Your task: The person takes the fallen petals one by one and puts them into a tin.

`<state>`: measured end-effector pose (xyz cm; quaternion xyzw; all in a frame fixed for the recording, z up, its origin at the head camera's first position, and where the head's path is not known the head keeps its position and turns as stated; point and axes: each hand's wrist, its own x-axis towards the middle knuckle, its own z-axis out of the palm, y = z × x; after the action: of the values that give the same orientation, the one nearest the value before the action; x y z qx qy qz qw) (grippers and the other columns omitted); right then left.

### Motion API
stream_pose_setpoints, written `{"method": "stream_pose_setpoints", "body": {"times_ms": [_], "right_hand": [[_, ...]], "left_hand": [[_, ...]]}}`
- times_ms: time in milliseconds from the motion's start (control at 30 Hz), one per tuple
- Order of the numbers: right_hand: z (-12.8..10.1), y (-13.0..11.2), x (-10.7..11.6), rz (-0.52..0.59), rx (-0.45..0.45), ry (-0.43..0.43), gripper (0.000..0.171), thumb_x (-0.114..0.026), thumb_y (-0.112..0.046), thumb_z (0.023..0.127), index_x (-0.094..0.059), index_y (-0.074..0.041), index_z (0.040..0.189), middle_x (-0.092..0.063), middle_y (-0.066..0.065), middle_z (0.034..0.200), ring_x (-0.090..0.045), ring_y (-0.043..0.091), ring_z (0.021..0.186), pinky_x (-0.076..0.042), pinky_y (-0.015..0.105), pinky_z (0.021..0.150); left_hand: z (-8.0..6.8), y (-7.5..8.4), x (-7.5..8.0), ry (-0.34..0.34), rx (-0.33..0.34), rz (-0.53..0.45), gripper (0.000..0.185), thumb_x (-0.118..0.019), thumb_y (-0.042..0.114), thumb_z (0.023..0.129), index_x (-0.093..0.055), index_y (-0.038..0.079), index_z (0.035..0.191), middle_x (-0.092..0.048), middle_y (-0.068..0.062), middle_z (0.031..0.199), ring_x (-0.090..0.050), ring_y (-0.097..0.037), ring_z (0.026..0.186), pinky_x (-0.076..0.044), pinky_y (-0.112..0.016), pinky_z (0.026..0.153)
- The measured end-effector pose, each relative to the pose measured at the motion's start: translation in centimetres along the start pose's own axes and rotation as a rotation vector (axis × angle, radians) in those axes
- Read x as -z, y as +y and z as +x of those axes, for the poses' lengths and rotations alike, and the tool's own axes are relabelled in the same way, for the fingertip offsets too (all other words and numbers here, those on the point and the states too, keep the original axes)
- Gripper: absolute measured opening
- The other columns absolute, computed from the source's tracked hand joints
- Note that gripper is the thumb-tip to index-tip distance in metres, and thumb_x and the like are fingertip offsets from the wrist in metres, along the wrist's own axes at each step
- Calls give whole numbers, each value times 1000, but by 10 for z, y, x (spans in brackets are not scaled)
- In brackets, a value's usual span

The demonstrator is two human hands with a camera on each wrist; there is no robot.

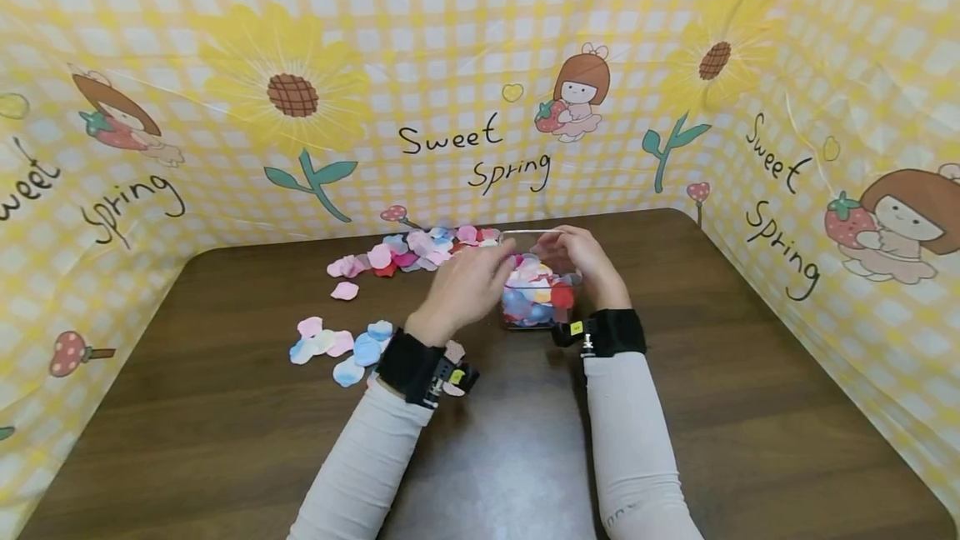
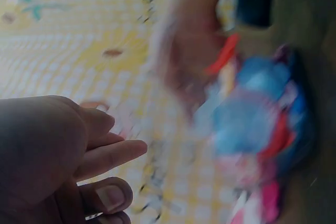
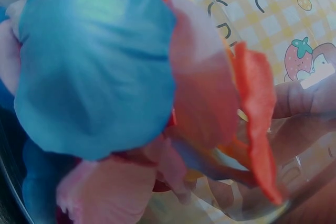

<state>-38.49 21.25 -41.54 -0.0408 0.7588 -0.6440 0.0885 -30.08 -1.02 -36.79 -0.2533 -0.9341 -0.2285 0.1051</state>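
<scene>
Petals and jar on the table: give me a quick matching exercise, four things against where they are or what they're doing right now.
Things:
1. clear jar
2. left hand
3. right hand
4. loose petals

States or places:
a. lying on the table left of the left wrist
b. over the jar's left side, fingers relaxed and holding nothing
c. packed with blue, pink and red petals
d. holding the jar from its right side

Pairs: 1-c, 2-b, 3-d, 4-a
</scene>
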Motion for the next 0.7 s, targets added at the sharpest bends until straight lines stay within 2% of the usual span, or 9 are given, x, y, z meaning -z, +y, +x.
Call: {"method": "stream_pose_setpoints", "body": {"times_ms": [67, 100, 167, 233, 300, 367, 500, 600, 700], "right_hand": [[0, 1, 0, -5, -13, 7, 40, -32, -8, 103, -60, 3, 129, -66, 23, 130, -64, 37, 119, -48, 51, 102], [-1, 1, 0, -5, -18, 9, 40, -33, -7, 102, -61, 3, 128, -66, 23, 130, -64, 37, 120, -47, 51, 103], [-1, 2, 0, -1, -22, 12, 40, -33, -6, 101, -61, 4, 128, -66, 23, 131, -63, 37, 121, -45, 52, 105], [-1, 3, 0, 2, -18, 14, 40, -33, -6, 101, -61, 4, 128, -65, 23, 131, -63, 38, 121, -45, 53, 106], [-2, 3, 1, 5, -20, 16, 39, -33, -8, 102, -61, 3, 127, -66, 23, 130, -63, 37, 121, -44, 53, 106], [-2, 3, 1, 3, -25, 17, 39, -34, -8, 102, -61, 2, 127, -66, 22, 130, -63, 36, 120, -44, 52, 106], [-2, 1, 1, -5, -26, 18, 38, -34, -9, 103, -62, 0, 126, -67, 21, 128, -64, 34, 119, -45, 52, 105], [-2, -1, 0, -9, -18, 13, 38, -33, -12, 105, -61, 1, 126, -67, 21, 128, -64, 35, 119, -46, 52, 104], [-1, -3, -1, -10, -21, 15, 38, -33, -10, 104, -61, 1, 127, -67, 21, 129, -64, 35, 120, -46, 51, 104]], "left_hand": [[-3, -11, 9, 26, 38, -21, 38, -55, 28, 106, -62, 14, 141, -68, -7, 89, -60, -23, 71, -42, -34, 54], [-5, -18, 13, 35, 60, -26, 38, -57, 28, 105, -63, 15, 140, -72, -7, 100, -65, -24, 81, -47, -36, 60], [-8, -32, 18, 29, 105, -36, 38, -62, 28, 103, -64, 14, 139, -72, -8, 120, -68, -28, 101, -54, -43, 72], [-10, -45, 21, 3, 155, -36, 38, -67, 27, 100, -67, 14, 135, -67, -8, 135, -65, -28, 116, -54, -48, 83], [-12, -58, 19, -56, 207, -36, 37, -71, 25, 97, -69, 13, 131, -67, -8, 133, -64, -29, 118, -53, -50, 88], [-13, -68, 15, -131, 257, -33, 35, -74, 24, 94, -71, 12, 127, -69, -10, 128, -64, -29, 113, -53, -50, 86], [-13, -81, 5, -260, 334, -4, 38, -78, 26, 91, -71, 9, 125, -70, -11, 123, -64, -30, 111, -50, -53, 90], [-13, -88, -1, -314, 375, 1, 43, -79, 25, 89, -69, 8, 127, -69, -11, 124, -63, -31, 114, -47, -56, 95], [-13, -94, -5, -345, 388, 2, 46, -80, 25, 88, -67, 8, 129, -67, -11, 128, -61, -33, 118, -46, -58, 97]]}}
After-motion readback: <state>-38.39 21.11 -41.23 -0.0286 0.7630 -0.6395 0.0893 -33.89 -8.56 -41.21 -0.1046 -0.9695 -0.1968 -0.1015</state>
